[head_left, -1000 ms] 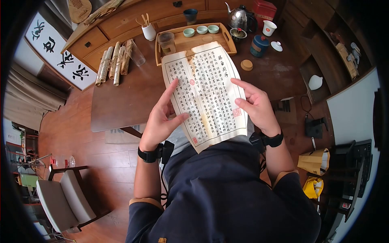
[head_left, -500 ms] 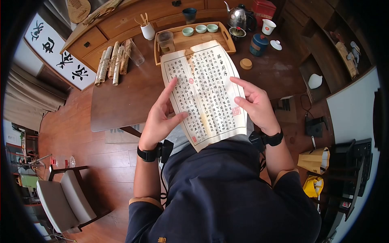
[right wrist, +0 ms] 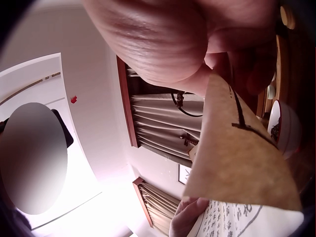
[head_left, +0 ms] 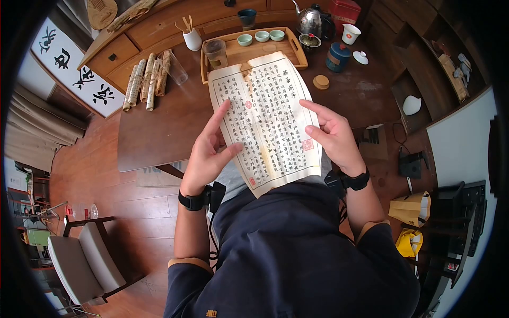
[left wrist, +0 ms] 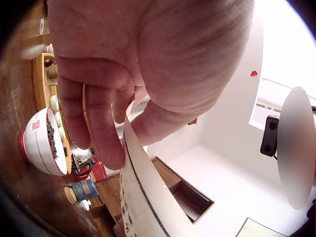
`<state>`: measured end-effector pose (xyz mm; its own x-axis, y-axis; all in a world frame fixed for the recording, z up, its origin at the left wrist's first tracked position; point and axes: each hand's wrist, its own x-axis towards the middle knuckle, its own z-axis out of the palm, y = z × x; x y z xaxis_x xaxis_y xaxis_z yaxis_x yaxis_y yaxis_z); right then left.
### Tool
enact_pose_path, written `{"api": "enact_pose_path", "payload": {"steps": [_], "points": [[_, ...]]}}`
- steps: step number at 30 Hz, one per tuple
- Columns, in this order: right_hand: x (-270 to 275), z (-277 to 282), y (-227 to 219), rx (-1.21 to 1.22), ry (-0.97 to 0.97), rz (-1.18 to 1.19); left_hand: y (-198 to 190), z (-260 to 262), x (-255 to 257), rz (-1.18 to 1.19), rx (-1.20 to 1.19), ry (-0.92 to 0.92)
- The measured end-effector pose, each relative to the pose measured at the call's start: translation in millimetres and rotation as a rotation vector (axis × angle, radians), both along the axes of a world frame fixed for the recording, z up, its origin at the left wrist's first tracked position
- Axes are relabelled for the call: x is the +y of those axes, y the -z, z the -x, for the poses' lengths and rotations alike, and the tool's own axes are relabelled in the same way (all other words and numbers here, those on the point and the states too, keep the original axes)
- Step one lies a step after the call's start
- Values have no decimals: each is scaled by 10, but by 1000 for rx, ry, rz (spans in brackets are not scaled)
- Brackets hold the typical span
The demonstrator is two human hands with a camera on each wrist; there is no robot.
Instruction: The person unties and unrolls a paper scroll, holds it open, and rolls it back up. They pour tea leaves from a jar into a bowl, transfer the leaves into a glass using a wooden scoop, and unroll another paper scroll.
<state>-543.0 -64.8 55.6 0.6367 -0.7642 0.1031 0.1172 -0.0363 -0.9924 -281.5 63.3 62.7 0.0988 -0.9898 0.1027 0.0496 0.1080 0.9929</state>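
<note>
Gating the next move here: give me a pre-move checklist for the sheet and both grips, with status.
1. Left grip on written sheet: holds its left edge, thumb on the written face. Ok.
2. Right grip on sheet: holds the opposite edge. Ok.
3. Sheet flat: bowed, with curved edges. Not ok.
4. Sheet unmarked: brown stain at the far edge. Not ok.
5. Gap between sheet and wooden tray: they overlap in the head view. Cannot tell.
6. Rolled scrolls apart from left grip: yes, off to its left. Ok.
</note>
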Motion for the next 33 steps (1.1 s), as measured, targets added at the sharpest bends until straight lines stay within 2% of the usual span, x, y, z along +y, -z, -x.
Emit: {"api": "enact_pose_path", "payload": {"steps": [21,33], "points": [[4,-15,20,-12,0,-4,22,-14,-9,29,-25,-4],[-2,-22,34,-13,1,-9,46,-52,6,-71,-22,11]]}}
